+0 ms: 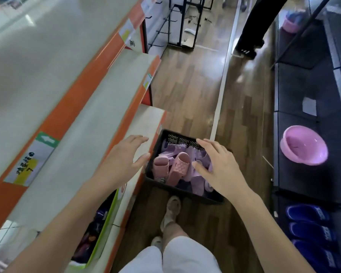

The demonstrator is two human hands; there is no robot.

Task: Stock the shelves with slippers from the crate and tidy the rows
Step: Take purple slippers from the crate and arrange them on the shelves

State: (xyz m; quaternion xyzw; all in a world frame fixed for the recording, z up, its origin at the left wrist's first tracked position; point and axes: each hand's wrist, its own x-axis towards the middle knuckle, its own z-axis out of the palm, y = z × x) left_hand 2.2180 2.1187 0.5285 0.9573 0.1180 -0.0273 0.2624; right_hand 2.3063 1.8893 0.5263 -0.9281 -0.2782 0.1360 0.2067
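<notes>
Hovering over crate (pixel 159 138): both hands open, empty.

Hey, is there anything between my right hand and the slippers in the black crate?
Nothing visible. The right hand is spread open over the purple slippers in the open-topped black crate, with no lid or other item covering them. The pink slippers lie uncovered beside them.
</notes>
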